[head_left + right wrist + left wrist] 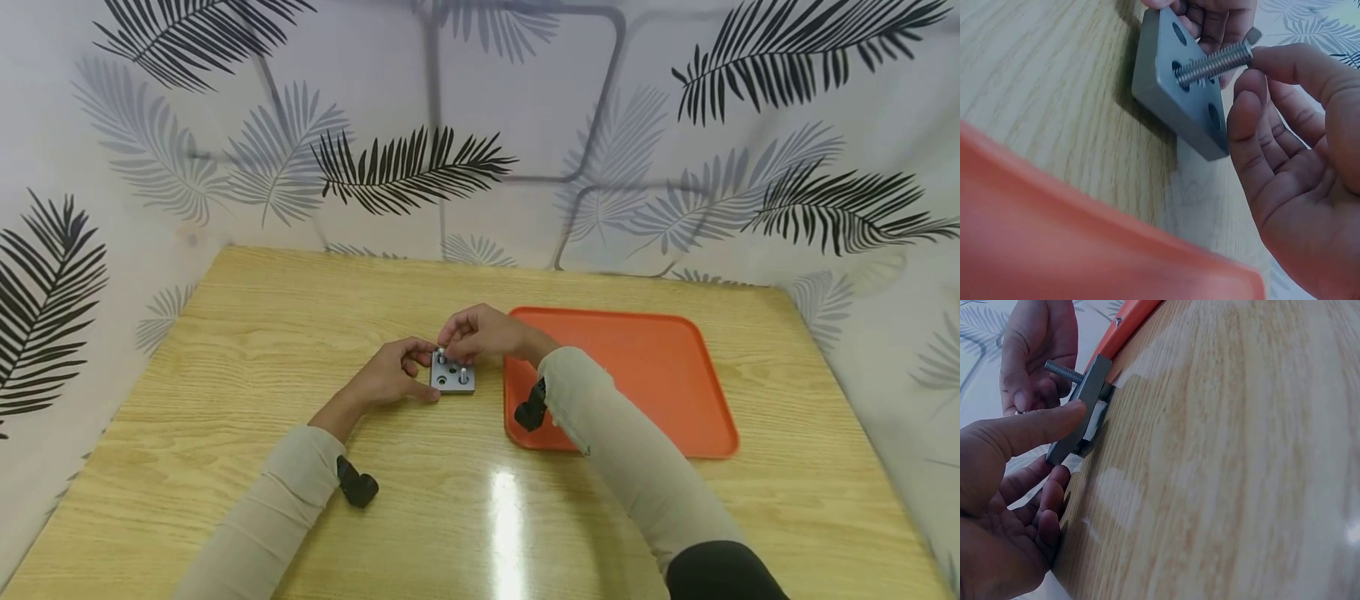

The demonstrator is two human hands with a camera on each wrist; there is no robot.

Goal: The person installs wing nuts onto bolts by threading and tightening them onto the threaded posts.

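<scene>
A small square grey metal plate (453,385) with round holes lies on the table, slightly raised on its underside. One threaded bolt (1216,65) stands up from its near right hole. My left hand (392,372) grips the plate from the left, thumb at the near edge and fingers at the far side. Over the far left corner, my right hand (480,332) pinches the top of a second bolt (441,356) between thumb and fingertips. Fingers hide most of this second bolt in both wrist views.
An orange tray (622,375) lies to the right of the plate, under my right forearm. A small metal piece (1119,322) shows at the tray in the left wrist view. Leaf-patterned cloth (517,225) hangs behind the wooden table (315,292).
</scene>
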